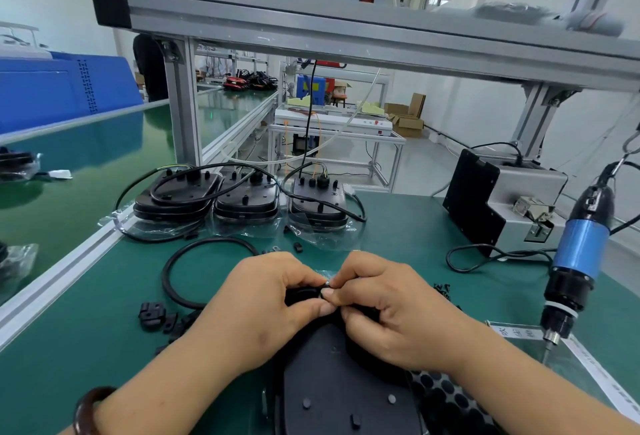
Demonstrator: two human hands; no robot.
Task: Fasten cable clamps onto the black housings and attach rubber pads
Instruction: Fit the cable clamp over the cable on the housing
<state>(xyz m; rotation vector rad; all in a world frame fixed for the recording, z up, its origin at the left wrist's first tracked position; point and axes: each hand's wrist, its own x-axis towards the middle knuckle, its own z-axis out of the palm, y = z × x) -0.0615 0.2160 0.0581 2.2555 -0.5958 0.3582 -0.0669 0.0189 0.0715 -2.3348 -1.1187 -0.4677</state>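
The black housing (332, 382) lies nearest on the counter (104, 323). At its far end the left hand (263, 296) and right hand (384, 306) together pinch a small clamp part (327, 284). Tiny as it is, one slipping fingertip could drop it.

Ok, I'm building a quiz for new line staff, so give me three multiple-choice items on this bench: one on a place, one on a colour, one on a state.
1. Where does the sheet of rubber pads lie? A far left; B right of the near housing; C at the back.
2. The electric screwdriver has a band that is: A red; B yellow; C blue.
3. The left hand and right hand: A both pinch a small part; B lie flat and open; C hang idle.
Key: B, the sheet lies along the housing's right edge; C, the band is plainly blue; A, both hands' fingertips meet on the part.
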